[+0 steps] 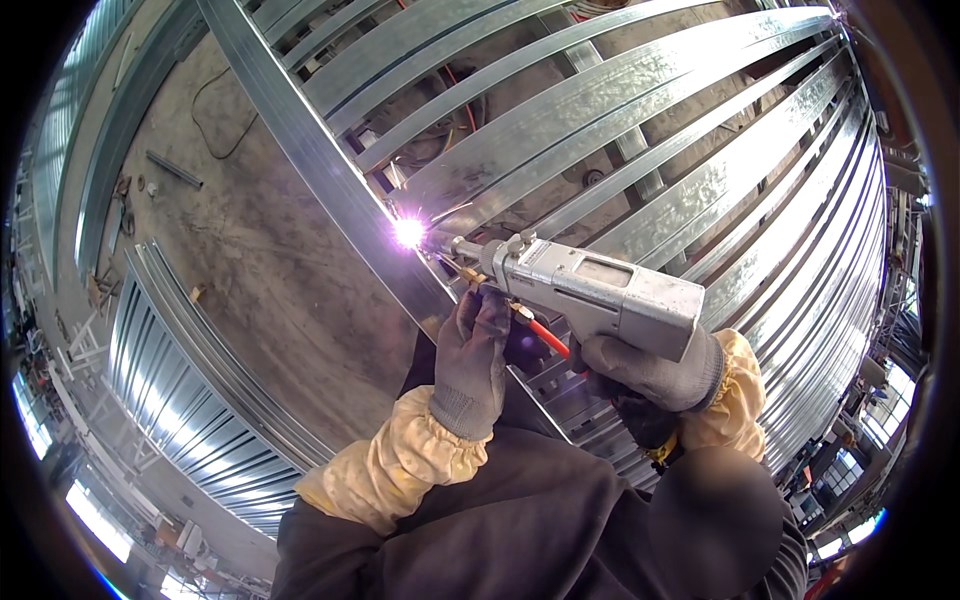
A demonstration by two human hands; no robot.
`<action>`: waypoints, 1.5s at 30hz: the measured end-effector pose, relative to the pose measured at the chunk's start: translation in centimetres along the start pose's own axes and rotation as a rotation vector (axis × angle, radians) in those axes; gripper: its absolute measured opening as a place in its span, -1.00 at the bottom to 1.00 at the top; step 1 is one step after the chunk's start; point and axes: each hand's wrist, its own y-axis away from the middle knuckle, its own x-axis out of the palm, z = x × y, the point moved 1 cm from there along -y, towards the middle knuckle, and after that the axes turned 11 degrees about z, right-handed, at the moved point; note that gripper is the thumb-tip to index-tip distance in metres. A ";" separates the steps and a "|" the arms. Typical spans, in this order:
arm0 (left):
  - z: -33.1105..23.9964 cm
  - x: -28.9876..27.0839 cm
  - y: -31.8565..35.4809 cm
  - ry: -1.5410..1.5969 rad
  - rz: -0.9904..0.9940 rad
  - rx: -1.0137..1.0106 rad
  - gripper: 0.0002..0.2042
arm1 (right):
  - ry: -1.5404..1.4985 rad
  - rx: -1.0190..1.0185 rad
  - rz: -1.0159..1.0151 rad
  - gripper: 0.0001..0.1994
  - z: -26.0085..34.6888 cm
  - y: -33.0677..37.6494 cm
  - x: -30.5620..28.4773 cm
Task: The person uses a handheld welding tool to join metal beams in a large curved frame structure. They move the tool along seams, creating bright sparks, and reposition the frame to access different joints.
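Note:
My right hand (655,368), in a grey glove, is wrapped round the handle of a silver handheld welding gun (605,290). The gun's nozzle points left at a glaring pink-white weld spot (408,232), where sparks fly off. My left hand (474,345), also gloved, is closed near the nozzle on a thin wire-feed tube with brass fittings (470,275); its fingertips are partly hidden. From the fittings a red hose (547,338) runs back under the gun. The bright spot sits where a long galvanized steel beam (330,165) meets the end of a crosswise steel slat (520,165).
Several parallel steel slats (740,170) spread across the right, with gaps between them. A stack of ribbed metal profiles (190,400) lies at lower left. On the concrete floor (240,270) are a short metal tube (174,168) and a dark cable (205,130).

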 end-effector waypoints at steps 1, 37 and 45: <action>0.2 -0.1 -0.1 -0.006 -0.014 0.013 -0.78 | -0.001 0.019 0.000 -0.51 0.0 0.0 0.0; -0.1 0.0 0.6 -0.202 0.027 0.007 -0.51 | 0.098 -0.007 0.000 -0.53 0.1 0.5 0.0; -0.2 0.1 0.4 -0.166 0.030 -0.030 -0.66 | 0.019 -0.018 -0.002 -0.51 0.0 0.6 0.0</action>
